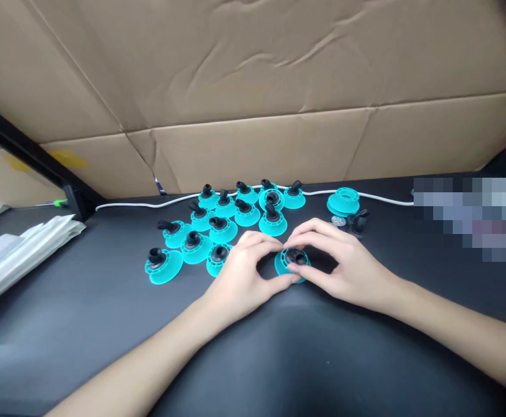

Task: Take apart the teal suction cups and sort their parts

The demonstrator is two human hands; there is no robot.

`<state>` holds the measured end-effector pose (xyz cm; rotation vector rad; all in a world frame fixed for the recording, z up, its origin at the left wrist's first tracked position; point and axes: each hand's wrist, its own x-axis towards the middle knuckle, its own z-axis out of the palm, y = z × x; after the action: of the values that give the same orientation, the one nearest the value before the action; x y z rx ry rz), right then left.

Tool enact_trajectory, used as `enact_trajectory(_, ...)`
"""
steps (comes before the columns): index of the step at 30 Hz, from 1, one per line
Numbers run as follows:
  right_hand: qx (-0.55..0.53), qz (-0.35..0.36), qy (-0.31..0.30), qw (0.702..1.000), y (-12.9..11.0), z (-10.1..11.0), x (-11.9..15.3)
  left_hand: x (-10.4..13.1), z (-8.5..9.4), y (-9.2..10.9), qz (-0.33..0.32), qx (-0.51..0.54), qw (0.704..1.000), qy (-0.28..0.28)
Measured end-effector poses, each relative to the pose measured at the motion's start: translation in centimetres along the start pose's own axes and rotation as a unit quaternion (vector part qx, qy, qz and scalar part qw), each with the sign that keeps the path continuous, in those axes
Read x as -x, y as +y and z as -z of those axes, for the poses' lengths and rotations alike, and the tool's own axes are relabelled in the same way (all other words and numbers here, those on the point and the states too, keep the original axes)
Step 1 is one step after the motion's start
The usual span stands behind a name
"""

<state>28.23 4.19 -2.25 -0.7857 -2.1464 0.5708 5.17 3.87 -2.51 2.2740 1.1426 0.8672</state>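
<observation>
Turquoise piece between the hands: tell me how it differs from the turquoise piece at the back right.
The turquoise piece between the hands has a black fitting in its top; the turquoise piece at the back right shows an open ring. The left hand and right hand hold the first; neither touches the second. Both are turquoise and round.

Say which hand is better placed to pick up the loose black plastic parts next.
Right, probably: the right hand is nearer to the loose black plastic parts, which lie beyond it. The left hand is farther, across the turquoise flared plastic piece both hands hold.
</observation>
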Motion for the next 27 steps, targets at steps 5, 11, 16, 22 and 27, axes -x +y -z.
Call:
enact_trajectory(5,-0.015,0.012,-0.016,1.000,0.11,0.58,-0.01,0.03,-0.08,-0.06,0.004,0.001,1.000,0.004)
enact_trajectory(11,-0.019,0.000,-0.005,1.000,0.26,0.35,0.09,0.13,-0.03,-0.06,-0.004,-0.001,1.000,0.004)
enact_trajectory(16,-0.077,-0.036,-0.021,0.996,0.19,0.30,0.28,0.17,-0.13,-0.13,0.000,-0.006,1.000,0.011)
enact_trajectory(22,-0.020,-0.010,-0.010,1.000,0.27,0.19,0.17,0.20,-0.12,-0.15,-0.003,-0.011,1.000,0.010)
enact_trajectory(27,-0.066,-0.029,-0.032,0.997,0.14,0.29,0.32,0.21,-0.15,-0.25,-0.005,-0.014,1.000,0.014)
